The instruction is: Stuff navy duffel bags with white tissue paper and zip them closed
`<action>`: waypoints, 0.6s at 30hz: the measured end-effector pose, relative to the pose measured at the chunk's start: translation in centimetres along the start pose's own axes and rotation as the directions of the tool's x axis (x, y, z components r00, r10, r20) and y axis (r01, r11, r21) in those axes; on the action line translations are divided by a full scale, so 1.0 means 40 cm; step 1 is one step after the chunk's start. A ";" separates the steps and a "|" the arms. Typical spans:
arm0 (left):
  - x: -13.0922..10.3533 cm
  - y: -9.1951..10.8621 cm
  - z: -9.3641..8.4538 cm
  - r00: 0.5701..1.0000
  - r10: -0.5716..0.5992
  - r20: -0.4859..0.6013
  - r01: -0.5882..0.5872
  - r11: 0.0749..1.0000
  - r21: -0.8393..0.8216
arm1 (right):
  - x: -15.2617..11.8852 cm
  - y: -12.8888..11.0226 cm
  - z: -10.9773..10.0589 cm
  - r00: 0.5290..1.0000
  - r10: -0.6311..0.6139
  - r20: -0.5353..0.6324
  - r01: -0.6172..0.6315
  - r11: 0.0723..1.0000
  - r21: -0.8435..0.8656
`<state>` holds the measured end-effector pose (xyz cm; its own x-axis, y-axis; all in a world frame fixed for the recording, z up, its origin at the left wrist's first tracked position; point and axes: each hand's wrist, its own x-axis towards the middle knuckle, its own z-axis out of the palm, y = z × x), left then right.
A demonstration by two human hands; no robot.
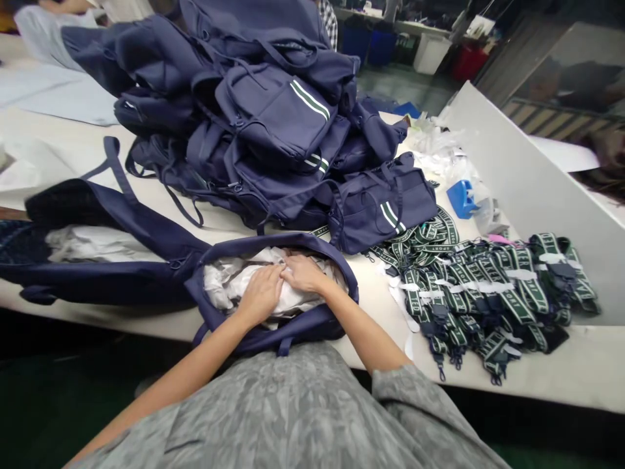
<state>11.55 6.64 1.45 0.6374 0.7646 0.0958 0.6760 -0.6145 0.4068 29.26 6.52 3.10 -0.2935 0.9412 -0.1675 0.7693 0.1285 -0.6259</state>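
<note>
A navy bag point(349, 277) lies unzipped on the table right in front of my body, its opening facing up. Crumpled white paper-like stuffing point(219, 280) fills it. My left hand point(263, 293) rests on the stuffing with its fingers stretched out. Beside it, my right hand point(303, 272) presses on the same stuffing, fingers extended towards the left hand and almost touching it. Another navy bag point(112, 283), also gaping and holding white stuffing, adjoins on the left.
A tall heap of navy bags point(278, 117) with striped pockets stands behind. Green-and-white lettered straps point(483, 293) with hooks are piled at the right. Near a white partition point(527, 163) lie a blue plastic object point(461, 198) and clear plastic. The table's front edge runs along my body.
</note>
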 end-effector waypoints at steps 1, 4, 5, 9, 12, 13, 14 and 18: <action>0.029 -0.005 0.010 1.000 -0.007 0.013 0.007 1.000 -0.009 | 0.019 0.018 -0.017 0.997 0.040 0.070 -0.042 0.999 0.024; 0.093 -0.015 -0.018 0.999 0.050 0.013 -0.049 0.996 -0.071 | 0.060 0.063 -0.077 0.979 0.073 0.188 -0.115 0.968 0.223; 0.092 -0.017 -0.044 0.997 0.069 -0.027 -0.071 0.993 -0.092 | 0.061 0.072 -0.090 0.981 0.068 0.181 -0.122 0.943 0.309; -0.037 -0.025 -0.157 0.909 -0.047 -0.415 0.013 0.996 -0.086 | 0.015 0.074 -0.079 0.992 0.118 -0.047 -0.084 0.892 0.445; -0.167 -0.048 -0.207 0.707 -0.403 -0.582 0.375 0.910 -0.175 | -0.023 0.033 -0.049 0.964 0.074 -0.256 0.024 0.933 0.359; -0.198 -0.058 -0.215 0.640 -0.548 -0.538 0.496 0.830 -0.255 | -0.026 0.012 -0.044 0.962 0.018 -0.273 0.067 0.952 0.298; -0.219 -0.068 -0.219 0.591 -0.674 -0.443 0.594 0.735 -0.326 | -0.023 -0.012 -0.042 0.966 -0.047 -0.253 0.104 0.971 0.217; -0.236 -0.095 -0.211 0.575 -0.817 -0.039 0.774 0.559 -0.298 | 0.015 -0.108 -0.020 0.980 -0.197 0.033 0.200 0.966 -0.164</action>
<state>-0.14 3.41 6.66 -0.2007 0.9494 -0.2417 0.7609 0.3065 0.5719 26.22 6.80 6.32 -0.4580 0.8865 -0.0660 0.7774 0.3633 -0.5135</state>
